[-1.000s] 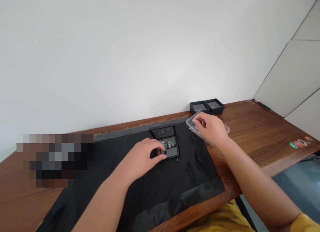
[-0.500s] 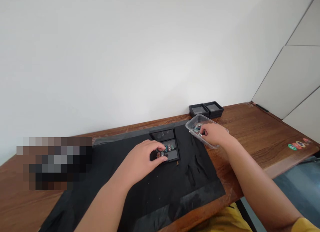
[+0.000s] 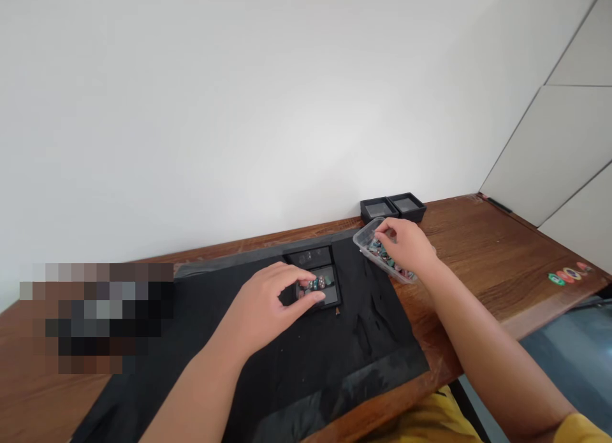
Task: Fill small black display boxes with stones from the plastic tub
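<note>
The brown table (image 3: 482,252) is the biggest thing, with a black mat (image 3: 306,347) on top. A clear tub (image 3: 382,263) sits at the mat's far right corner, with loose beads (image 3: 391,262) inside. The right hand (image 3: 408,244) is over the tub, finger and thumb tips close together; I can't tell if they pinch anything. The left hand (image 3: 265,306) is at the left side of the box (image 3: 331,294), finger and thumb spread apart. A few shiny beads (image 3: 321,282) lie in the box, on the mat. This step looks like picking from the tub. The next move seems to need a light pinch and a careful trip to the box.
</note>
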A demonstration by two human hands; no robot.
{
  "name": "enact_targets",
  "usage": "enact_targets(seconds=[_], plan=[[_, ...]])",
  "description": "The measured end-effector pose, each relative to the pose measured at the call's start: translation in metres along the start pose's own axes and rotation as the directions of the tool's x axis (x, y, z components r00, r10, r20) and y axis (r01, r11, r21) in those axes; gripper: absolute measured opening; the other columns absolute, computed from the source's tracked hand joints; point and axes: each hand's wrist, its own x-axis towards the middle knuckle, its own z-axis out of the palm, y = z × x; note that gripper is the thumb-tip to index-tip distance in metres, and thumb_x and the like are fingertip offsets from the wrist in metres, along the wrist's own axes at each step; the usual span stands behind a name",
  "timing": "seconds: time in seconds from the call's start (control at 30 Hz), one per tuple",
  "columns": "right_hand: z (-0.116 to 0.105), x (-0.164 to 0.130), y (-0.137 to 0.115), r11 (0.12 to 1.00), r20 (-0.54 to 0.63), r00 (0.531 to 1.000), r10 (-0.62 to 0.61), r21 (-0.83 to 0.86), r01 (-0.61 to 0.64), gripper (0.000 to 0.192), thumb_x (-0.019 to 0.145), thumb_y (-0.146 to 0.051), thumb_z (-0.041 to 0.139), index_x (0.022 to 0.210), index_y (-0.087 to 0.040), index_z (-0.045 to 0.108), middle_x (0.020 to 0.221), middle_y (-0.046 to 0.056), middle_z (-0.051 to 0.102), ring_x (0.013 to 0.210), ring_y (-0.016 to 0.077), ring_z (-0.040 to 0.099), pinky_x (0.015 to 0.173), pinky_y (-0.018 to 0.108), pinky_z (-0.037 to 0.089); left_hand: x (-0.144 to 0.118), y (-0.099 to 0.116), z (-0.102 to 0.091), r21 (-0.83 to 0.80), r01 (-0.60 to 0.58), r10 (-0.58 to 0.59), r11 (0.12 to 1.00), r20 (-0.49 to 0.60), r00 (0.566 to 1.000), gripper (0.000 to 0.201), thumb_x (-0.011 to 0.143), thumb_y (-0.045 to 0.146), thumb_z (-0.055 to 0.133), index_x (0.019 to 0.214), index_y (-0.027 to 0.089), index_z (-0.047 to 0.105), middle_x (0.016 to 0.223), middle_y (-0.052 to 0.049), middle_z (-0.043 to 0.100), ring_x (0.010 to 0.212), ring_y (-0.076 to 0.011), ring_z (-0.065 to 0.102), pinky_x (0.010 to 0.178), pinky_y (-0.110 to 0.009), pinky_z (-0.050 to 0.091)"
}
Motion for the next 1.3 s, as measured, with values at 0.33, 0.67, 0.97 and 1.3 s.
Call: enact_targets(seconds=[0.33, 0.67, 0.97, 1.3], plan=[[0.037, -0.028, -0.035, 0.685, 0.169, 0.964, -0.205, 0.728, 0.018, 0.018, 0.087, -0.036, 0.070, 0.083, -0.018, 0.068, 0.083, 0.003, 0.073, 0.071, 0.0139, 0.062, 0.066, 0.027, 0.047, -0.001, 0.002, 0.003, 0.056, -0.087, 0.092, 0.995, -0.085, 0.992, 0.030, 0.091, 0.053, 0.067, 0.098, 0.026, 0.077, 0.089, -0.003, 0.079, 0.082, -0.0237, 0.073, 0.075, -0.036, 0.059], [0.046, -0.035, -0.045, 0.370, 0.508, 0.827, -0.241, 0.836, -0.406, 0.052, 0.067, -0.062, 0.086, 0.083, -0.018, 0.065, 0.082, 0.001, 0.073, 0.071, 0.0105, 0.063, 0.073, 0.027, 0.051, -0.003, 0.019, 0.015, 0.048, -0.251, 0.255, 0.967, -0.241, 0.937, 0.021, 0.094, 0.034, 0.069, 0.112, 0.023, 0.073, 0.121, -0.008, 0.076, 0.111, -0.0251, 0.071, 0.097, -0.042, 0.060], [0.043, -0.036, -0.047, 0.381, 0.584, 0.776, -0.237, 0.791, -0.478, 0.054, 0.064, -0.063, 0.088, 0.081, -0.017, 0.065, 0.072, -0.004, 0.064, 0.066, 0.0081, 0.058, 0.066, 0.023, 0.048, -0.001, 0.022, 0.015, 0.009, -0.271, 0.265, 0.963, -0.249, 0.932, 0.018, 0.095, 0.031, 0.068, 0.110, 0.023, 0.073, 0.114, -0.008, 0.077, 0.105, -0.0232, 0.072, 0.092, -0.038, 0.060], [0.041, -0.037, -0.048, 0.355, 0.626, 0.738, -0.252, 0.769, -0.531, 0.048, 0.065, -0.056, 0.089, 0.079, -0.018, 0.064, 0.072, -0.004, 0.064, 0.070, 0.0107, 0.061, 0.067, 0.025, 0.050, 0.000, 0.024, 0.013, -0.024, -0.264, 0.252, 0.964, -0.225, 0.941, 0.017, 0.096, 0.031, 0.064, 0.107, 0.024, 0.075, 0.109, -0.008, 0.078, 0.100, -0.0233, 0.072, 0.090, -0.040, 0.060]])
